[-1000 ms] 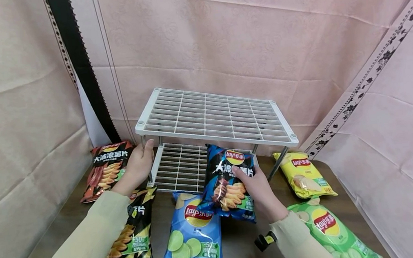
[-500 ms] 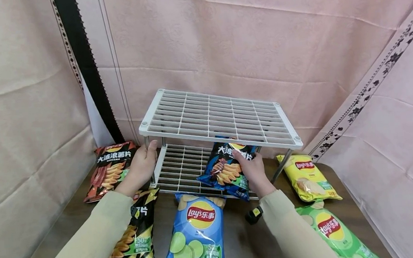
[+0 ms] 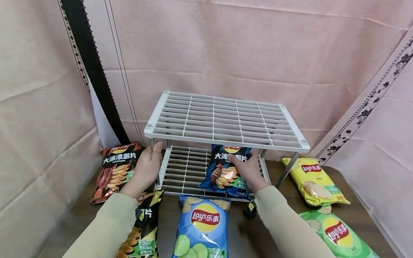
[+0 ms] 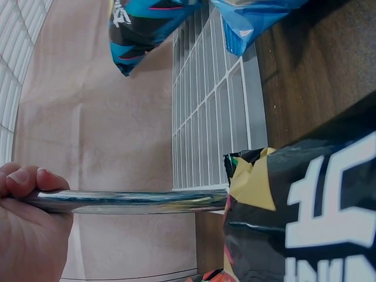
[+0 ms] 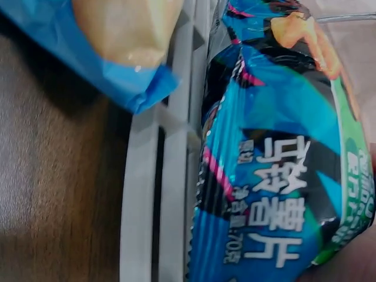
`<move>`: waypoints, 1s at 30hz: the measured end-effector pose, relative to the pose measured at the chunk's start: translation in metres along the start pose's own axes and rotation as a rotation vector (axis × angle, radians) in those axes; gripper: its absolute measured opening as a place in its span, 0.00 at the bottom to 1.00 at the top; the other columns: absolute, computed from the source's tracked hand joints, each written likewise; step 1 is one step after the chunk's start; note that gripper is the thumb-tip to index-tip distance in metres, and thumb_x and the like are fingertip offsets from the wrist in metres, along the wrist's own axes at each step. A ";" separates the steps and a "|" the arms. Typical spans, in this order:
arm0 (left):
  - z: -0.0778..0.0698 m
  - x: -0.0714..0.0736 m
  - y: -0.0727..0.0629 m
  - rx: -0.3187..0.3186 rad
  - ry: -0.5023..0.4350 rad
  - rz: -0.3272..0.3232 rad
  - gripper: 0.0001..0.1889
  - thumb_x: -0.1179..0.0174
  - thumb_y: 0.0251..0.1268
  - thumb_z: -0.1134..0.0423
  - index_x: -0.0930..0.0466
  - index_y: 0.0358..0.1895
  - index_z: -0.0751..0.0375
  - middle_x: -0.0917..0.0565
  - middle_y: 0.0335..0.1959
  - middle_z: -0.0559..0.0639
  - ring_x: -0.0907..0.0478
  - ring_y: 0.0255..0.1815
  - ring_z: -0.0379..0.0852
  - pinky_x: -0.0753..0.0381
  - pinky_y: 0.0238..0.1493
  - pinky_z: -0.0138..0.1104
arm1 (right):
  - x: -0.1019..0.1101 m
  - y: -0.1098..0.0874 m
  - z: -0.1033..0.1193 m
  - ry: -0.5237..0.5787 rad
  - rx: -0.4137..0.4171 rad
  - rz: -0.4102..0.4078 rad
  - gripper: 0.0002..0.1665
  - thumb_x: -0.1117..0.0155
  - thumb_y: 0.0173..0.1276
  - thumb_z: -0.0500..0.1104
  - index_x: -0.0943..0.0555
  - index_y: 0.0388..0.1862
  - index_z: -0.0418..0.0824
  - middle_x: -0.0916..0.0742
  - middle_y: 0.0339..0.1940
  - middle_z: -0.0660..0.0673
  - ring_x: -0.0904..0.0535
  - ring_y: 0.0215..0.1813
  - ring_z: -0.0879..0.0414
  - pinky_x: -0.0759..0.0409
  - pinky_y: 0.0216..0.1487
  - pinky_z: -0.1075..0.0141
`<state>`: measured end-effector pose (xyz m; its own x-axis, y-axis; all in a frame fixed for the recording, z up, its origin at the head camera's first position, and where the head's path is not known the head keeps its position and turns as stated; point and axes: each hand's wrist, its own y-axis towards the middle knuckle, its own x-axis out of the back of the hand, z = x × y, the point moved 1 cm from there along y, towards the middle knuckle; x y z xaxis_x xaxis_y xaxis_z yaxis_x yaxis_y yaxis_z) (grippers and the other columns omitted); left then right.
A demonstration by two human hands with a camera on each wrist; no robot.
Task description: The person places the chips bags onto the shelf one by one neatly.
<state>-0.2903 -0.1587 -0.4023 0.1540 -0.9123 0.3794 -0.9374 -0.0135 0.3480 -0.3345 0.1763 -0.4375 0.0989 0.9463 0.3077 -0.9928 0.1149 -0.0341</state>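
A white two-tier wire rack (image 3: 224, 119) with metal legs stands at the back of the table. My left hand (image 3: 147, 167) grips its front left leg (image 4: 141, 201), fingers wrapped round the metal in the left wrist view. In my right hand (image 3: 248, 170) is a black-and-blue chip bag (image 3: 225, 172), held by its right side with the thumb across the front. That bag leans back between the two tiers, its bottom edge right at the lower tier's front (image 5: 170, 194) in the right wrist view. The bag's top passes behind the upper tier's front edge.
A blue lime chip bag (image 3: 201, 236) lies before the rack, its top at the lower tier's edge. Left are a black-and-gold bag (image 3: 138, 237) and a red-and-black bag (image 3: 116, 169). Right lie a yellow bag (image 3: 316, 181) and a green bag (image 3: 339, 232). Pink cloth (image 3: 243, 39) hangs behind.
My right hand has moved the black-and-blue bag back from in front of the rack into the space between tiers. The left hand keeps its grip on the leg. The head view has shifted slightly.
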 end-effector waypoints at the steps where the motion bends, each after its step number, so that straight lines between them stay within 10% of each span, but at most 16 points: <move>1: 0.000 0.000 0.000 0.000 -0.002 -0.003 0.31 0.69 0.76 0.38 0.37 0.25 0.60 0.37 0.14 0.52 0.44 0.12 0.49 0.40 0.16 0.40 | 0.000 0.001 -0.002 -0.009 -0.006 0.003 0.64 0.31 0.60 0.64 0.63 0.78 0.45 0.50 0.76 0.35 0.48 0.74 0.40 0.38 0.66 0.43; 30: -0.003 0.000 -0.001 -0.021 0.027 -0.003 0.31 0.69 0.78 0.40 0.38 0.21 0.61 0.38 0.12 0.52 0.44 0.10 0.47 0.38 0.16 0.42 | -0.019 -0.032 -0.003 -0.315 0.037 0.122 0.53 0.36 0.67 0.59 0.53 0.77 0.36 0.39 0.73 0.31 0.38 0.70 0.36 0.33 0.62 0.43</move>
<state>-0.2886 -0.1576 -0.4000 0.1649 -0.9011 0.4009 -0.9301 -0.0068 0.3673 -0.3041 0.1559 -0.4453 -0.0404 0.8116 0.5828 -0.9984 -0.0098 -0.0556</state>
